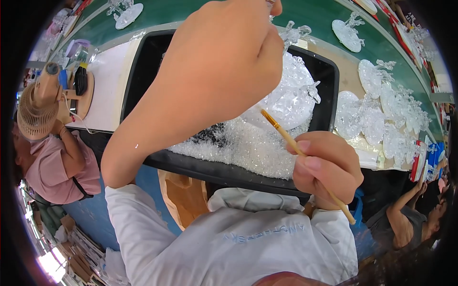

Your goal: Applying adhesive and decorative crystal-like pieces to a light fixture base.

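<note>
My left hand point(224, 62) reaches across the black tray, its back toward me and its fingers curled, mostly hidden. It seems to grip a clear plastic ornament point(291, 90), a glittery round base with small see-through figures at its edge. This ornament hangs tilted over the tray. In my right hand point(329, 167) is a thin wooden paintbrush point(288, 138), pinched between thumb and fingers. The brush's bristle tip points up and left, close below the ornament's base and apart from my left hand. White sparkling granules point(238, 152) lie heaped along the tray's near side.
The black tray point(329, 76) sits at the table's front edge. Several similar ornaments point(381, 114) crowd the right; others stand on the green surface point(315, 14) behind. A beige fan point(40, 105) is at left. People sit at left point(57, 157) and right point(405, 219).
</note>
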Demonstrator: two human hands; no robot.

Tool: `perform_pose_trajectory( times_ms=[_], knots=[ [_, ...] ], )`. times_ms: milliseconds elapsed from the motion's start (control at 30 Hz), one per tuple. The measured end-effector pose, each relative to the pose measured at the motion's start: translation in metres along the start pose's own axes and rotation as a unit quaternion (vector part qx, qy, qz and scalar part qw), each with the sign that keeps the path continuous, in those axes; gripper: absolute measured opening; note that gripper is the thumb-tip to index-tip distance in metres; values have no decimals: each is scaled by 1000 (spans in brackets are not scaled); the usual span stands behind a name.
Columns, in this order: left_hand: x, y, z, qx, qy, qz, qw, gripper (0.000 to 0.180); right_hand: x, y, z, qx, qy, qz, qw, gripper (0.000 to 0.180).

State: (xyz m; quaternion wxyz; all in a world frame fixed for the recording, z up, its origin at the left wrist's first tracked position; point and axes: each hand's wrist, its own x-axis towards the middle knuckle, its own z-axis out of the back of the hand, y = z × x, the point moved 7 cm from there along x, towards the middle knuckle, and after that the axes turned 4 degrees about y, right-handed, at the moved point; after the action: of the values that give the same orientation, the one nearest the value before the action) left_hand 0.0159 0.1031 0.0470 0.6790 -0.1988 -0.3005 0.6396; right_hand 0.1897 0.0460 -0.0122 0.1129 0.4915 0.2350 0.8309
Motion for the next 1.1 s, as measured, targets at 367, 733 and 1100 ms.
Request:
perform_pose_trajectory(
  times_ms=[367,733,1100],
  knots=[
    [-7,-5,0,32,-32,-27,999,23,-2,7,0,-26,-32,131,991,33],
    [-19,-1,-7,20,-113,-62,991,15,-2,8,2,-40,-11,106,994,38],
    [-24,-5,-14,93,-111,-170,975,17,5,5,1,-61,-67,133,987,28]
  ],
)
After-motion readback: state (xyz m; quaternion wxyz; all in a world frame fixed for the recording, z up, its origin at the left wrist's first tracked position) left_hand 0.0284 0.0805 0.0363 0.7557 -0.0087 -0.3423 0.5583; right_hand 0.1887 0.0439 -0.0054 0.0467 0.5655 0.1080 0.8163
